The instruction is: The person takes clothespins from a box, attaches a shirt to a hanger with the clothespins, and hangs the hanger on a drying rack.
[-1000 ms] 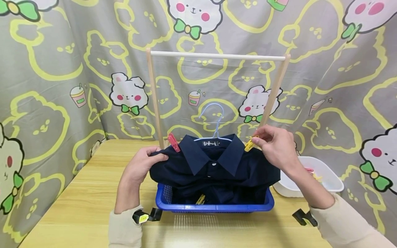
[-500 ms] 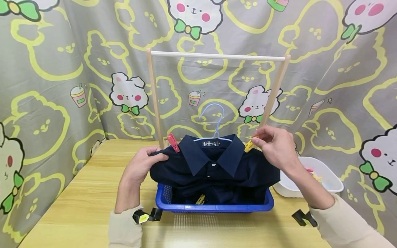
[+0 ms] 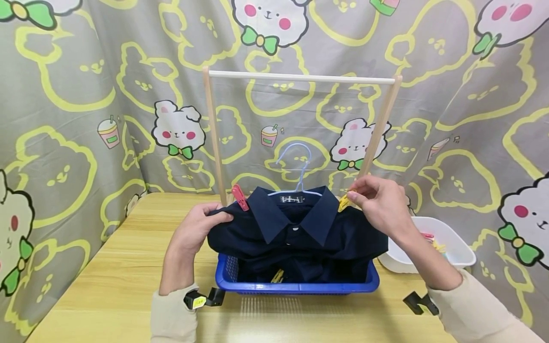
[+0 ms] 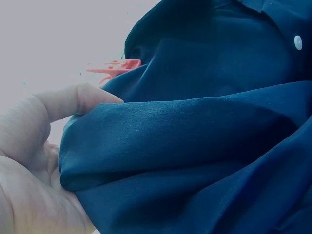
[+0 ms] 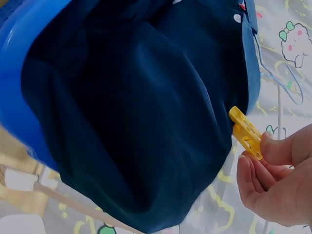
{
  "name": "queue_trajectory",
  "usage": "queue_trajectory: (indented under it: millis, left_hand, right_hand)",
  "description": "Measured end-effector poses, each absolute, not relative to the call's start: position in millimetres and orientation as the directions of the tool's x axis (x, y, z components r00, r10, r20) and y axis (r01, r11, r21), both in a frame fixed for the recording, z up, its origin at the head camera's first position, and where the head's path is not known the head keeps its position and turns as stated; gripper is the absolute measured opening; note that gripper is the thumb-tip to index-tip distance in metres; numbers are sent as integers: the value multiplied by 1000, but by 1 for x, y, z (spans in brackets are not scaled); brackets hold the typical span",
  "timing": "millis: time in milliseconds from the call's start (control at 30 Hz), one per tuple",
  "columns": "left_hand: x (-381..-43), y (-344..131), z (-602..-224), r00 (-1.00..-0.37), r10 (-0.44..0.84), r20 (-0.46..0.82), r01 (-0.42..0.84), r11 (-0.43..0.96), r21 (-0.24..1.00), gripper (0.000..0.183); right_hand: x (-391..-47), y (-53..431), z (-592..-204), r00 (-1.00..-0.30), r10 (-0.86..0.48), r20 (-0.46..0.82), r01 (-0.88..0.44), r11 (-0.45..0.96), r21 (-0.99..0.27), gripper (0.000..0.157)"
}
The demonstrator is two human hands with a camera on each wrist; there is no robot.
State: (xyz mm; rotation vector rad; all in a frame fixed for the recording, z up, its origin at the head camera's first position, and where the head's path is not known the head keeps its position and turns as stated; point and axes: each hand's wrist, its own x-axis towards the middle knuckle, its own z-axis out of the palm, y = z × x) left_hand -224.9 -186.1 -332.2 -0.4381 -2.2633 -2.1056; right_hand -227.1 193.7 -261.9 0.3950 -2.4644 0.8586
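A dark navy collared shirt (image 3: 291, 247) is on a light-blue wire hanger (image 3: 299, 183), its lower part bunched in a blue plastic basket (image 3: 300, 287). My left hand (image 3: 195, 228) pinches the shirt's shoulder at the left, thumb on top; in the left wrist view the thumb (image 4: 92, 100) presses the cloth. A red clothespin (image 3: 240, 197) is clipped to that shoulder near the collar. My right hand (image 3: 383, 202) pinches the end of a yellow clothespin (image 5: 246, 134), whose other end is on the opposite shoulder beside the collar. Another yellow clothespin (image 3: 278, 276) lies on cloth inside the basket.
A wooden rack with a white rod (image 3: 300, 77) stands behind the basket. To the right is a white tub (image 3: 461, 255) with several coloured clothespins inside, partly behind my right forearm. A patterned curtain (image 3: 128, 109) surrounds the wooden table (image 3: 116, 281).
Almost nothing moves. Both hands keep their hold at the shoulders, and the shirt, hanger and clothespins shift only very slightly.
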Motion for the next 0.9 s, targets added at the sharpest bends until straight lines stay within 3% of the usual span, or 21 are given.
queue_trajectory:
  millis: [633,900]
  left_hand:
    - [-225,-186,-332,-958,196,208,223,63,973,19]
    - [-226,-189,-335,-957,206,205,224,73,972,20]
  right_hand:
    - [-227,194,-264,-846,-123,519,-419,756,-504,5]
    - [-227,196,-262,-880,-153,449,-401,745,-532,18]
